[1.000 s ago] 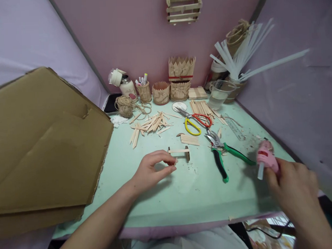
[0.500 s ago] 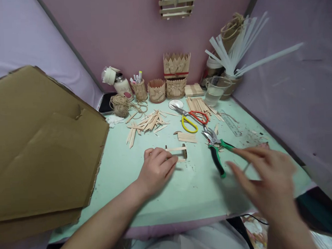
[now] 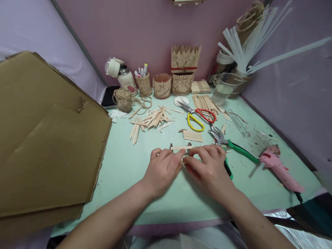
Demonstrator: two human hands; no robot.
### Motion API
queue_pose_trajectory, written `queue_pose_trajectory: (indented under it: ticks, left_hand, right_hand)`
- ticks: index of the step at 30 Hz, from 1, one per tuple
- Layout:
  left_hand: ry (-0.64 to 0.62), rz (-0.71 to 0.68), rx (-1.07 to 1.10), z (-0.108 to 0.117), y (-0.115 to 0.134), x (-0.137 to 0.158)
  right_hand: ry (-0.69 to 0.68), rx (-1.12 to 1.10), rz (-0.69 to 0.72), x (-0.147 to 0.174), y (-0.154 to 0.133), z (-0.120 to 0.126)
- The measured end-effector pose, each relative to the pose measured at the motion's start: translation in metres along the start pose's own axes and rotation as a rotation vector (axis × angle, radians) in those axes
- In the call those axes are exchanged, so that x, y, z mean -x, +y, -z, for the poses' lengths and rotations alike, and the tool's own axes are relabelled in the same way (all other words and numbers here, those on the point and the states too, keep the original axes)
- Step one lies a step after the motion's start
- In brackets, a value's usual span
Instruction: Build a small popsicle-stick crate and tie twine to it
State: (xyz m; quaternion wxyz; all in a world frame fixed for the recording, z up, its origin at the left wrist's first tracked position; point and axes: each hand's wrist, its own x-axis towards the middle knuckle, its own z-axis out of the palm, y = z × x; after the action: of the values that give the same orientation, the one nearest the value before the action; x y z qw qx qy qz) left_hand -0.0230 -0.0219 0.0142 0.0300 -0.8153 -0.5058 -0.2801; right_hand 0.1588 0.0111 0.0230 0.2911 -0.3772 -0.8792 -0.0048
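Head view | down went the pink glue gun (image 3: 280, 169), we'd laid it table-right! | our right hand (image 3: 210, 168) had swung in beside our left hand (image 3: 164, 172), freeing both for the small stick frame (image 3: 180, 148), mid-table, just beyond | fingers curled narrow; we couldn't tell their grip

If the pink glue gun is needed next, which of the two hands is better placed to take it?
Probably the right hand: the glue gun lies on its side of the table, while the left hand is farther away. Both hands are at the small wooden piece, though.
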Motion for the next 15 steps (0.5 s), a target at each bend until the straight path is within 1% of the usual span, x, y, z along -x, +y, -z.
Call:
queue_pose_trajectory:
  ticks: [3, 5, 8, 11, 13, 15]
  left_hand:
    - [0.005, -0.009, 0.016, 0.002, -0.001, 0.001]
    - [-0.003, 0.041, 0.059, 0.005, -0.005, 0.0]
    - [-0.042, 0.206, 0.189, 0.013, -0.018, -0.004]
    - [-0.125, 0.383, 0.366, 0.019, -0.03, -0.009]
    - [-0.18, 0.463, 0.479, 0.019, -0.035, -0.011]
    - [-0.213, 0.512, 0.566, 0.017, -0.036, -0.013]
  right_hand:
    - [0.008, -0.008, -0.015, -0.001, 0.002, -0.002]
    - [0.033, -0.007, -0.047, -0.002, 0.006, -0.003]
    - [0.071, -0.013, -0.096, -0.003, 0.015, -0.005]
    - [0.084, -0.022, -0.112, -0.003, 0.021, -0.007]
    - [0.096, -0.019, -0.118, -0.003, 0.023, -0.01]
    - [0.105, -0.018, -0.123, -0.003, 0.022, -0.012]
